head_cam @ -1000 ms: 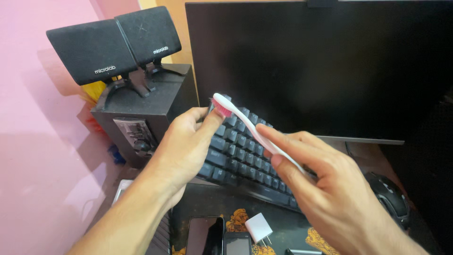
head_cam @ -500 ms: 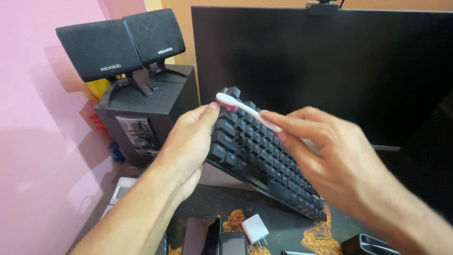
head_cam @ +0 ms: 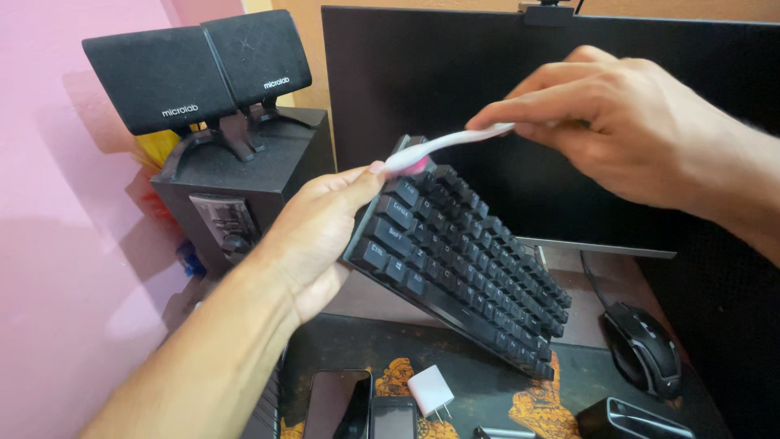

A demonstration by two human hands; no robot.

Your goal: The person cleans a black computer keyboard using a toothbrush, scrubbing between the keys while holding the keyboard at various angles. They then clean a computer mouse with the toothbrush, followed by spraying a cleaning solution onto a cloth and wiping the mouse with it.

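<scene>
head view, one entry. step judged in hand: brushing of the upper key rows of a black keyboard, tilted up on its long edge, low end at 5 o'clock resting on the tabletop. left hand is clasped around the keyboard's raised end at 10 o'clock, thumb on the top corner. right hand, at 1 o'clock, is pinched on the slim white handle of a toothbrush; pink bristles are touching the top corner keys. next move judged to call for short strokes between the keycaps, with the tilt kept steady.

materials: keycaps matte, blocky, hard plastic; brush handle smooth, curved. listed about: two cloth-faced speakers on a boxy black subwoofer at 10 o'clock; a dark monitor at 12; a glossy black mouse at 4; two phones and a white charger plug at 6, on a printed mat.
</scene>
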